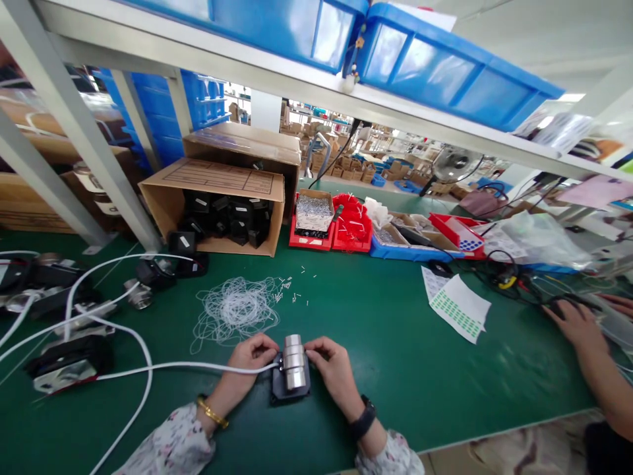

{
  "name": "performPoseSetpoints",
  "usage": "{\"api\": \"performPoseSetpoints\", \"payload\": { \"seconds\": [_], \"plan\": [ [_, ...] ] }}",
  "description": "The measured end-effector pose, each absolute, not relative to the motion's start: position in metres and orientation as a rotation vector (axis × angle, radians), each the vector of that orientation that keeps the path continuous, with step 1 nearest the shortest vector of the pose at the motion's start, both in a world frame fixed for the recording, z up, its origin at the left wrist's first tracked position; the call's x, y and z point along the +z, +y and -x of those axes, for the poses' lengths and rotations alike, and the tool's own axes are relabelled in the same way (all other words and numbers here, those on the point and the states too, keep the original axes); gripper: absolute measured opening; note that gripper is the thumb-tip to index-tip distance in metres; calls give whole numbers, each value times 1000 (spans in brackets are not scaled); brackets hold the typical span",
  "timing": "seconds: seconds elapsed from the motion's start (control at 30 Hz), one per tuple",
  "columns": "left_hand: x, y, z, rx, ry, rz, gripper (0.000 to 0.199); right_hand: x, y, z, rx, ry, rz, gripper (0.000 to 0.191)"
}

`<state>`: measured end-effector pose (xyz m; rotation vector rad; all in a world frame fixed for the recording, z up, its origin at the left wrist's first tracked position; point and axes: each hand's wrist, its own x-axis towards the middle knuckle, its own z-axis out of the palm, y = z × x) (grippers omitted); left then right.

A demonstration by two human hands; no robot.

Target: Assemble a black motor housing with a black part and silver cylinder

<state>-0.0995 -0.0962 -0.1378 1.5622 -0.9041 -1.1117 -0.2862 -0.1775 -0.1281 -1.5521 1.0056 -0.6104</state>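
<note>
A silver metal cylinder [293, 361] rests on a dark square base [291, 394] on the green bench, close to me. The white cable [198, 365] enters the left side of this assembly. My left hand [253, 359] is closed at the assembly's upper left, thumb and forefinger pinched beside the cable end; what they pinch is too small to make out. On the other side, my right hand [332, 363] has thumb and forefinger close together at the base's right edge, and whether they grip it is unclear. Loose thin white string [236, 309] lies in a tangle beyond my left hand.
Small white pieces [283, 287] lie by the string. Cabled assemblies [72, 363] crowd the left. A carton [212, 175] of black parts, red bins [352, 224] and a blue tray [410, 251] line the back. Label sheets [459, 307] and another person's hand [578, 323] are at right.
</note>
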Motion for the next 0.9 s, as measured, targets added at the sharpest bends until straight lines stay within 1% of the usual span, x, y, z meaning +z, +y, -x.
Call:
{"api": "performPoseSetpoints", "payload": {
  "seconds": [0.07,0.17,0.27,0.37,0.43,0.47,0.5,0.53,0.57,0.63,0.67,0.7,0.77,0.9],
  "plan": [
    [-133,-95,96,-1059,-999,-1557,13,-127,-178,288,-598,960,1681,11],
    [-128,-89,93,-884,-1263,-1529,17,-123,-178,293,-587,821,1942,20],
    [-131,-73,95,-738,-1469,-1564,23,-118,-181,299,-527,775,1921,22],
    [-132,-45,102,-609,-1598,-1708,40,-118,-195,299,-465,856,1877,19],
    [-119,-28,103,-560,-1676,-1770,53,-122,-212,294,-466,1004,1998,17],
    [-107,-23,101,-576,-1705,-1780,53,-124,-222,290,-467,1087,2071,19],
    [-92,-22,97,-609,-1725,-1769,45,-126,-232,284,-457,1155,2134,24],
    [-75,-24,92,-689,-1739,-1764,31,-129,-242,278,-438,1199,2180,28],
    [-58,-31,85,-775,-1702,-1792,23,-131,-250,272,-414,1219,2208,30],
    [-29,-58,71,-848,-1631,-1838,26,-134,-264,260,-374,1224,2227,21],
    [-22,-75,65,-809,-1616,-1857,25,-135,-268,254,-357,1228,2233,17],
    [-19,-95,60,-806,-1640,-1905,25,-135,-272,249,-343,1234,2235,18],
    [-29,-137,56,-762,-1722,-2013,21,-135,-274,243,-335,1247,2224,21],
    [-78,-200,67,-715,-1684,-2138,10,-129,-257,246,-410,1269,2154,18]
  ]
}}
